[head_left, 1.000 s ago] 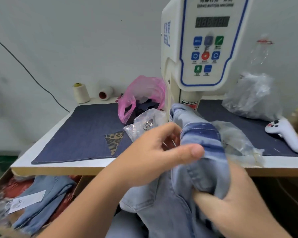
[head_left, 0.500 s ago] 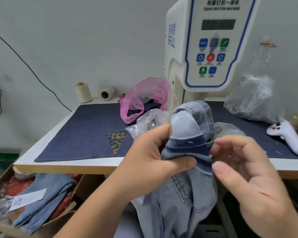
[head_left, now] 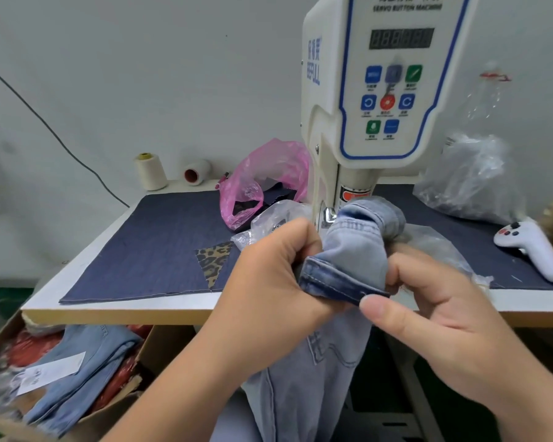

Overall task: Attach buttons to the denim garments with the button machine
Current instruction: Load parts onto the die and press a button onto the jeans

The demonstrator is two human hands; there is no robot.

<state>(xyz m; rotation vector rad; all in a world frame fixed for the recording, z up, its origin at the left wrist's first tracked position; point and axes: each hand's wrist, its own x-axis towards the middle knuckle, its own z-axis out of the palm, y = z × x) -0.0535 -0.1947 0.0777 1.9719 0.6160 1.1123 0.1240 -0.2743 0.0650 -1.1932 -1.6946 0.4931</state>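
1. The left hand [head_left: 268, 275] clenches the left end of a light-blue denim garment [head_left: 355, 253] — fingers curled into the fabric at its folded, darker waistband edge.
2. The right hand [head_left: 434, 314] pinches the right end of that edge, thumb on the near side, fingers curled behind.
3. The garment's bunched far end sits just under the head of the white button machine [head_left: 377, 90]; the rest hangs below the table [head_left: 118, 311] edge.
4. Far left on the table: 2 thread spools [head_left: 150, 170], a pink plastic bag [head_left: 268, 180].
5. Right — a white game controller [head_left: 533, 247]. Near left, a cardboard box [head_left: 109, 416] of folded denim.
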